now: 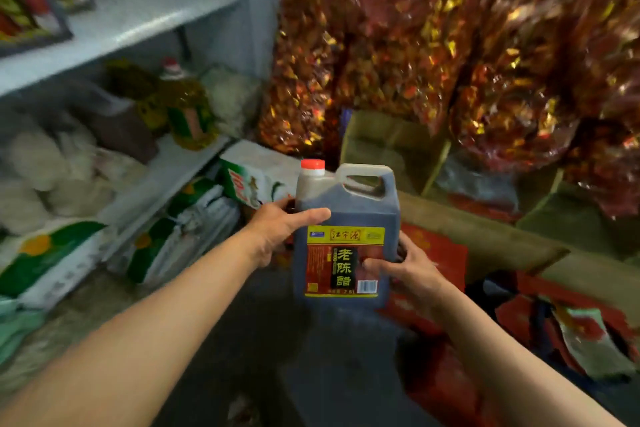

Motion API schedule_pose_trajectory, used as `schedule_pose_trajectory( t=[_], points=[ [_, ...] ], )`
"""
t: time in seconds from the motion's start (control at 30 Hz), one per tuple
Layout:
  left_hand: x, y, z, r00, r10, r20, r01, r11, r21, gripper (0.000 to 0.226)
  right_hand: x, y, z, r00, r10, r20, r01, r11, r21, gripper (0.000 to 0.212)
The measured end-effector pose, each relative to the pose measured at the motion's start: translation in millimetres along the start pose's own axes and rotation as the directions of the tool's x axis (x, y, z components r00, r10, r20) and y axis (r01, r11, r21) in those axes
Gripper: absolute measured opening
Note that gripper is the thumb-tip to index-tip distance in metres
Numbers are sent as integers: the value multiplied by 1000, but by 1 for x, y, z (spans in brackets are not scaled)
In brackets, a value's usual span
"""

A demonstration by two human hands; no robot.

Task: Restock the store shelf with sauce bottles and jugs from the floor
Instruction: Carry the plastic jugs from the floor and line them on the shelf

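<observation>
Dark vinegar jug [346, 236] with its red cap [312, 167] is up off the floor, upright, gripped by both hands, left hand [280, 229] wrapping its shoulder, right hand [408, 270] clutching its lower side, shelf [166, 180] with an oil bottle [183, 104] beyond-left.

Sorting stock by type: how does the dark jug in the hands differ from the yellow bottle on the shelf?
The dark jug is boxy with near-black liquid; the yellow bottle is rounder with golden liquid. The jug is held by the left hand and right hand; the bottle stands on the shelf. Both have red caps.
</observation>
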State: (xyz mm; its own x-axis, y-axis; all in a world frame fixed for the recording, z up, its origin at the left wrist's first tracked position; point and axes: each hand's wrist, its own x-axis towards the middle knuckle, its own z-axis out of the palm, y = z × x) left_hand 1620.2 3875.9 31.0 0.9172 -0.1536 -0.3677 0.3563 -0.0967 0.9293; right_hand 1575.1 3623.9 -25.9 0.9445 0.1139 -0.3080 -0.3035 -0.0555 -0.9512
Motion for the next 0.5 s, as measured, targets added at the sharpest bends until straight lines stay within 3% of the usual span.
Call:
schedule_pose_trajectory(
  t=[0.13,0.27,0.4,0.5],
  points=[
    [8,60,-83,993,75,-93,-78,997,-29,67,54,-84,61,993,-85,85,88,996,-31,77],
    [18,109,-172,967,164,-197,-173,985,-29,63,114,-151,134,974,-153,170,159,987,-25,78],
    [23,149,-250,934,227,-275,-240,971,-14,34,167,-204,202,946,-220,238,223,975,17,71],
    [24,172,-292,910,259,-325,-265,964,26,50,198,-227,240,926,-246,287,244,969,46,72]
  ],
)
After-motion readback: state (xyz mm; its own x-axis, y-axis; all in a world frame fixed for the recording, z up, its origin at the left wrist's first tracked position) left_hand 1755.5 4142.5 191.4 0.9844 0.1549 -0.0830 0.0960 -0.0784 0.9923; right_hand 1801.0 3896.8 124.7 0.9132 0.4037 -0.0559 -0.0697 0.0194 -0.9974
